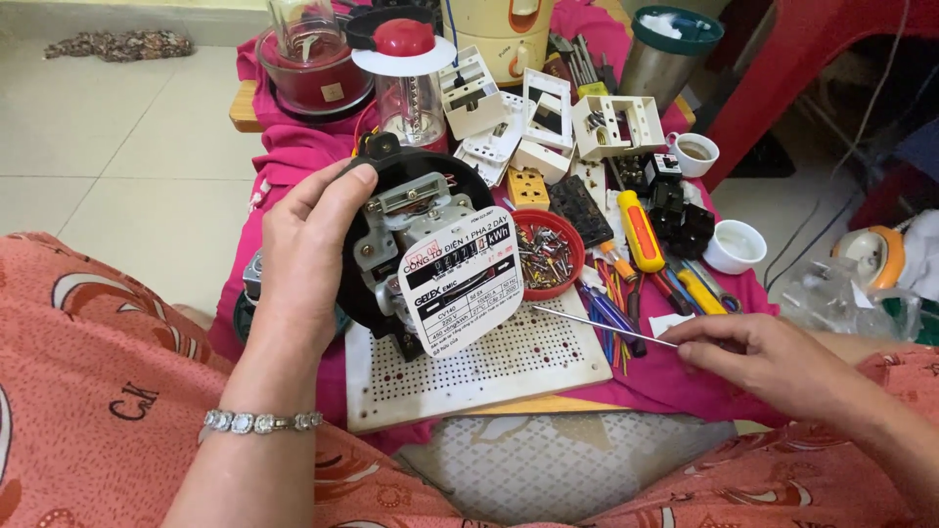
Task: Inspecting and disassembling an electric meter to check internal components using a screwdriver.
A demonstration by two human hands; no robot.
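An opened black round electricity meter with a white dial plate [430, 259] is gripped upright by the left hand [308, 249], fingers curled over its rim, above the white perforated board [509, 362]. A thin metal rod [602, 328] is pinched by the right hand [758, 357]; its long axis points left toward the meter.

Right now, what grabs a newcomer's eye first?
The opened electric meter, black-backed with a white faceplate, held upright at centre by the left hand over a white perforated board. The right hand pinches a thin metal rod. Behind, a red bowl of screws.
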